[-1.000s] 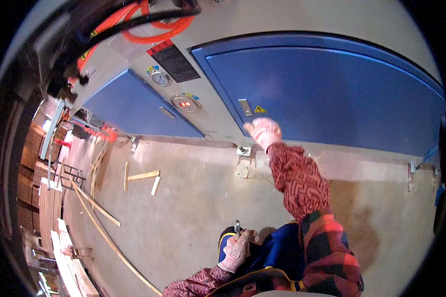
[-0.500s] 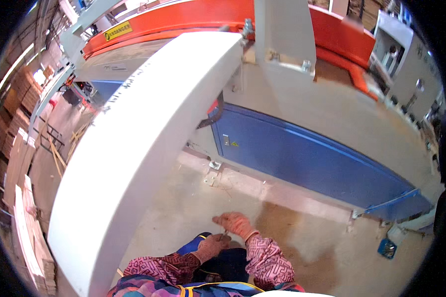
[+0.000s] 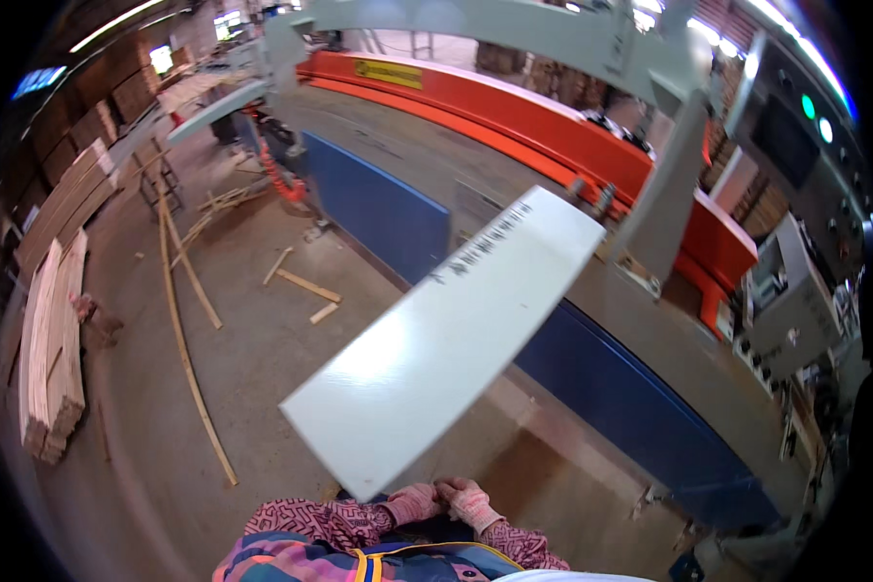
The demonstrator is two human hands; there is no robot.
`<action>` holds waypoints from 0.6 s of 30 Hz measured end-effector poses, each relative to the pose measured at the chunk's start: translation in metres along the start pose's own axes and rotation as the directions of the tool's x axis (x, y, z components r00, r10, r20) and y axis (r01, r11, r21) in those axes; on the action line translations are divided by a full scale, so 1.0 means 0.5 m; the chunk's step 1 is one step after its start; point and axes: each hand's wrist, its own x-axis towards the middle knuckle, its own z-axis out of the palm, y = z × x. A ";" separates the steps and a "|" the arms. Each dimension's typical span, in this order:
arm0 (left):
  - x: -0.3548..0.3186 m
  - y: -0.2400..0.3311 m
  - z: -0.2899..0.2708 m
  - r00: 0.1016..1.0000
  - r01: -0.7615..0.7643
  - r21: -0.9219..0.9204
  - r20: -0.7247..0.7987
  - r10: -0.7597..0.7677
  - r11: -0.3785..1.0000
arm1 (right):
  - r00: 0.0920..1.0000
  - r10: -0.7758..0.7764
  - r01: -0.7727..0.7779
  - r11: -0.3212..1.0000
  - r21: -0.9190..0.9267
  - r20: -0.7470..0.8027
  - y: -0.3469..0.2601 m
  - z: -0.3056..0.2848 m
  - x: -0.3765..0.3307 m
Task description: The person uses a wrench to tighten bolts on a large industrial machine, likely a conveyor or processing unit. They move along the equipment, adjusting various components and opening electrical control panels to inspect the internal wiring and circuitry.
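My left hand (image 3: 415,503) and my right hand (image 3: 469,501), both in pinkish gloves, meet low in front of my body. Their fingers are drawn together at the touching tips. Whatever they may pinch is too small to make out. Just above and left of them is the lower end of a long white machine arm (image 3: 436,349), which juts from the machine toward me with dark lettering along one edge. Patterned pink sleeves cover my forearms.
Behind the white arm runs a long machine with blue panels (image 3: 640,403) and an orange-red beam (image 3: 485,116). A control panel (image 3: 795,136) with lit buttons stands right. Loose wood strips (image 3: 186,359) lie on the floor, left of the arm; stacked boards (image 3: 53,349) sit farther left.
My view has swung left and up, bringing in more floor and the lit control panel. My right hand, earlier raised with fingers extended over the left, has come down against it.
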 end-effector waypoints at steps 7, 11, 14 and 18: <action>-0.281 -0.336 -0.166 0.992 -0.080 -0.227 0.078 0.100 0.971 | 0.987 -0.077 0.065 0.994 0.089 0.142 -0.083 0.320 0.125; -0.461 -0.569 -0.238 0.987 0.151 -0.242 -0.009 -0.158 0.958 | 0.812 -0.503 0.584 0.686 -0.434 0.297 -0.232 0.573 0.234; -0.506 -0.762 -0.224 0.937 0.202 -0.461 -0.165 -0.307 0.864 | 0.977 0.105 -0.129 0.984 0.125 0.184 -0.433 0.757 0.296; -0.566 -0.880 -0.330 0.879 0.178 -0.706 -0.199 -0.433 0.686 | 0.965 0.207 -0.256 0.877 0.407 0.162 -0.590 0.877 0.377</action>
